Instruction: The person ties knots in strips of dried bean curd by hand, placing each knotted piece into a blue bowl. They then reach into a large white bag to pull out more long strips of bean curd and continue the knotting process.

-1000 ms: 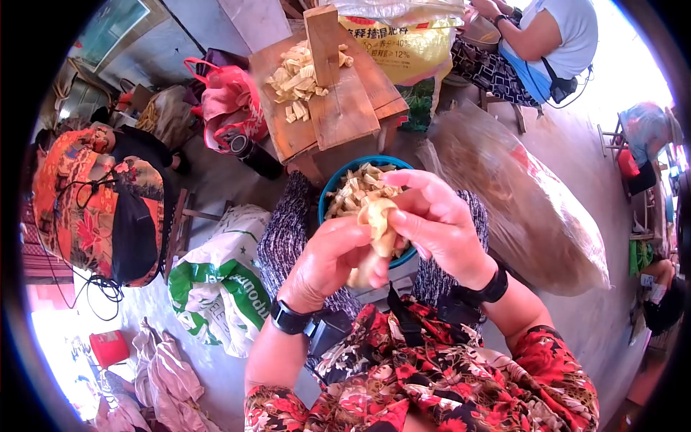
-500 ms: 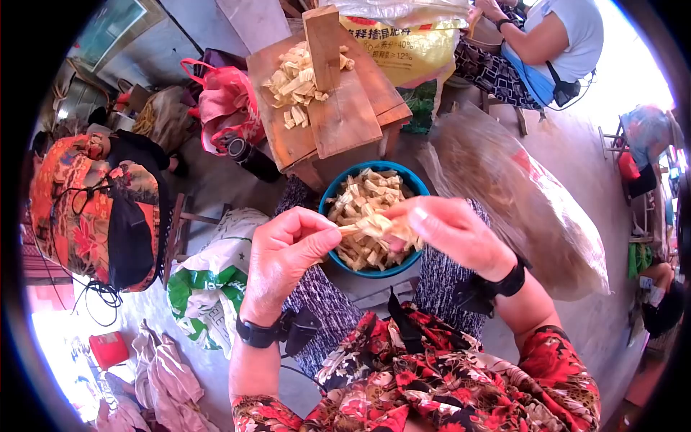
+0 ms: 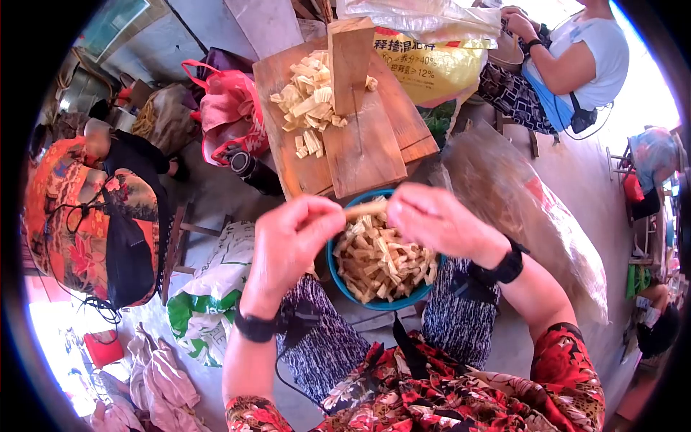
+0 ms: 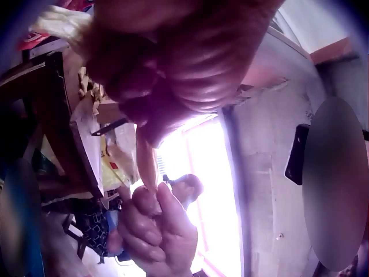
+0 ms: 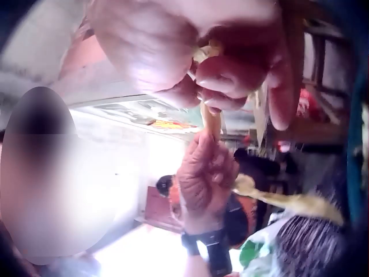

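- Pinching a pale strip [image 3: 367,209] were left hand [image 3: 286,241] and right hand [image 3: 448,223], above a blue basin [image 3: 385,305].
- Yellow sack [image 3: 440,78] near desk [image 3: 306,173] bore Chinese characters, "40%", "12%".

at the far left, a black bottle [image 3: 258,173] is just beside a pink bag [image 3: 229,119]. at the far right, a person [image 3: 596,65] in white sits. near left, there is a red bucket [image 3: 105,350].
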Demonstrator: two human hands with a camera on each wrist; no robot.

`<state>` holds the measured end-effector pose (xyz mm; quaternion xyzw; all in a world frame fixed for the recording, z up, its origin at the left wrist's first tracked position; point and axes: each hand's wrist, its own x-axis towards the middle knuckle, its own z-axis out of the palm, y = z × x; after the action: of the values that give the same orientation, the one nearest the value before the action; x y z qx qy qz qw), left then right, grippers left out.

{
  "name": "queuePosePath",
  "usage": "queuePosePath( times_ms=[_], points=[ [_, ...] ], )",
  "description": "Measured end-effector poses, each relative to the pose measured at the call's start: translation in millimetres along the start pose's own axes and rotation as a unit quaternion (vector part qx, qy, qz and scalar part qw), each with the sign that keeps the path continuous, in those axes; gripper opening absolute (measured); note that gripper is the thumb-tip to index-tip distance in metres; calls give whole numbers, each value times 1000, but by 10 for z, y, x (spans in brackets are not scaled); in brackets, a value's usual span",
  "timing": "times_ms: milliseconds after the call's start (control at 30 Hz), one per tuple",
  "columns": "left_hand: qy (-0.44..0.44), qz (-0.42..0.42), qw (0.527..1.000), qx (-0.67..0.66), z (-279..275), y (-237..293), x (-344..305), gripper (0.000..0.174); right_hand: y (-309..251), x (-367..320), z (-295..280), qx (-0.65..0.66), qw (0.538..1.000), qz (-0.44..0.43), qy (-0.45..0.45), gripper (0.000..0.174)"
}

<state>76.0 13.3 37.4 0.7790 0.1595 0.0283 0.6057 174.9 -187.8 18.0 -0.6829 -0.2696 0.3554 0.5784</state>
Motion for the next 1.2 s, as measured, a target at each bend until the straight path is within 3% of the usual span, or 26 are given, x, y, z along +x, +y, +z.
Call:
queuePosePath(
  times_ms=[67,133,200,267,367,467,500,600,633,667,733,833,900,1033,1067,1133,1200],
  points=[
    [46,40,995,76,26,-15,306,14,31,298,-80,-184,969,-119,113,22],
    [95,78,988,97,107,-56,574,18,84,547,-135,-276,915,-209,208,20],
    [120,78,978,152,197,-47,755,20,145,736,-167,-363,864,-196,288,19],
    [154,151,957,196,261,-242,912,21,200,820,-135,-403,852,-165,292,19],
    [168,146,958,180,262,-237,907,21,95,742,-130,-412,847,-152,300,21],
    [194,68,954,218,139,-192,795,21,155,623,-248,-435,825,-163,321,21],
    [183,71,955,224,104,-187,735,18,85,510,-263,-415,853,-133,289,30],
    [74,67,995,-1,278,4,347,16,-131,124,-89,-341,910,-90,219,42],
    [24,71,996,-56,375,79,203,12,-103,64,13,-193,957,-81,199,48],
    [-13,71,994,-83,434,110,84,18,-66,20,101,-10,982,-77,171,35],
    [-52,53,988,-136,482,237,-139,26,-195,-178,180,171,964,-70,189,24],
    [-59,31,982,-178,314,273,-427,29,-223,-420,-1,240,956,-54,163,28],
    [-23,86,982,-169,358,264,-527,26,-256,-553,6,249,955,-21,163,36],
    [-10,167,985,-50,514,313,-600,25,-263,-682,286,238,969,-10,65,27],
    [-24,151,986,-68,531,321,-640,26,-253,-686,319,211,970,-82,89,21],
    [-53,121,986,-105,545,360,-696,27,-218,-700,270,158,967,-118,160,22],
    [-111,67,989,-65,372,416,-850,16,-230,-754,105,223,944,-102,222,22]
  ],
)
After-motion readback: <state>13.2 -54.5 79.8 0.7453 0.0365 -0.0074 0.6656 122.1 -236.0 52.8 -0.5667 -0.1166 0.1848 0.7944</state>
